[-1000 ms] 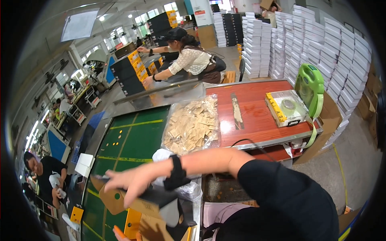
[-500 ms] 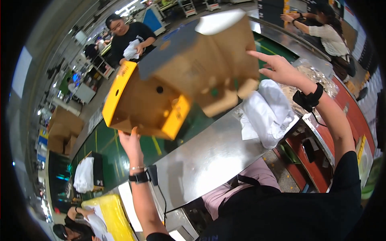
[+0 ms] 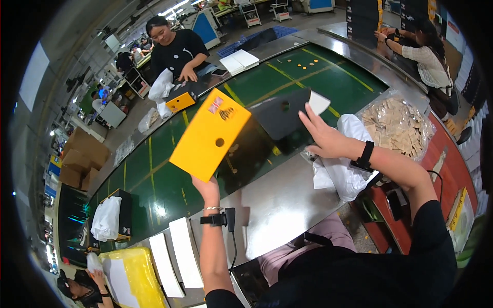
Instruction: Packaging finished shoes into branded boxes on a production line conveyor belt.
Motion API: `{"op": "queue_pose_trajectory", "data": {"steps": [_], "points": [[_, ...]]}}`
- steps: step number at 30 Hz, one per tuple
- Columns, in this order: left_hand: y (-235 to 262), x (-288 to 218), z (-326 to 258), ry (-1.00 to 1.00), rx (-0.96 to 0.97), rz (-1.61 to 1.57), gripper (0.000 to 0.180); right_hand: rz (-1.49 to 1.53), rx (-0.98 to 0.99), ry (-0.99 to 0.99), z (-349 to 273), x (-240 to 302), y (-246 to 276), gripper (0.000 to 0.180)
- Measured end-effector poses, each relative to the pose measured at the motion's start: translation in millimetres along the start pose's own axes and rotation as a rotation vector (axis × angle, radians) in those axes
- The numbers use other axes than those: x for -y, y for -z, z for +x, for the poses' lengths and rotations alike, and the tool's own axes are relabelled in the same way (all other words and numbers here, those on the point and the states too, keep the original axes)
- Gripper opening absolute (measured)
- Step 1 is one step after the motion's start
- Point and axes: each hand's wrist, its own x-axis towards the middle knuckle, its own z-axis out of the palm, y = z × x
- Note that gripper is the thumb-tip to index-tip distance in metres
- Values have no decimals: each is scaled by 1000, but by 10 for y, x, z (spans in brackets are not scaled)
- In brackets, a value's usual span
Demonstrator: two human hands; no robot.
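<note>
I hold a box with a yellow side (image 3: 209,134) and a black side (image 3: 280,112) up over the green conveyor belt (image 3: 154,174). My left hand (image 3: 207,188) grips the lower edge of the yellow panel, which has a round hole and small stickers. My right hand (image 3: 324,136) presses flat against the black panel's right edge. A white plastic bag (image 3: 343,169) lies under my right wrist on the steel table edge (image 3: 277,205).
A clear bag of tan cardboard pieces (image 3: 398,127) lies right of the white bag. White flat sheets (image 3: 177,254) and a yellow stack (image 3: 131,274) sit at the lower left. A person in black (image 3: 177,49) works across the belt, another person (image 3: 421,54) at the far right.
The view swung from the red table to the belt. The box, close to the camera half a second ago, now sits lower and farther, turned yellow face toward me.
</note>
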Motion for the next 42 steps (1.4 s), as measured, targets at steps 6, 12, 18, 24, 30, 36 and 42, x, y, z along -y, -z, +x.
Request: {"op": "queue_pose_trajectory", "data": {"steps": [6,12,18,24,30,36,42], "points": [[-27,-1064,-490,663,87,-836,21,-195,-977,480,755,509,696,107],[18,-1569,-1426,1348,253,-1580,45,-489,-493,271,1018,952,769,72],[428,-1058,-2349,1475,333,-983,47,-277,40,117,318,377,214,66],[666,-1040,-2384,1356,429,-871,52,-128,182,-375,-854,-177,-254,97],[647,-1069,-2372,1308,349,-840,45,130,-28,-475,-1082,-250,-298,110],[697,-1042,-2463,1290,344,-805,45,960,-44,-950,-790,-27,-2,95],[806,-1033,-2482,1313,386,-803,40,970,168,-264,54,1035,528,98]]}}
